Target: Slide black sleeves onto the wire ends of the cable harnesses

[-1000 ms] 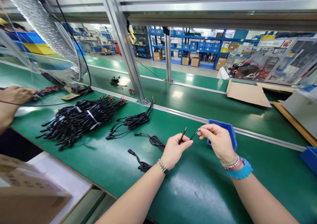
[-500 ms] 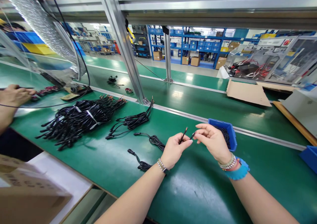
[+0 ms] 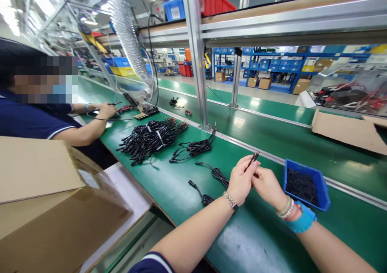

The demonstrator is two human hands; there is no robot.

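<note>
My left hand point(image 3: 241, 180) and my right hand point(image 3: 266, 188) are close together above the green bench top point(image 3: 260, 240), pinching a short black wire point(image 3: 253, 158) whose tip sticks up past my fingers. Most of the wire is hidden in my fingers. To the left of my left hand lie two loose black cables point(image 3: 215, 174) with plug ends. Beyond them are a small cable bundle point(image 3: 195, 148) and a large bundle of black cables point(image 3: 149, 138) tied with white straps. Right of my right hand stands a blue plastic bin point(image 3: 304, 184) holding black wire pieces.
A seated co-worker's hand point(image 3: 106, 111) works at a tool by red connectors point(image 3: 124, 109). A cardboard box point(image 3: 51, 192) stands at lower left. An aluminium upright point(image 3: 196, 55) separates this bench from a second green bench with flat cardboard point(image 3: 347, 130).
The view has swung left and up, bringing the co-worker and box into sight. My hands have moved closer together, and the blue bin now shows fully beyond my right hand.
</note>
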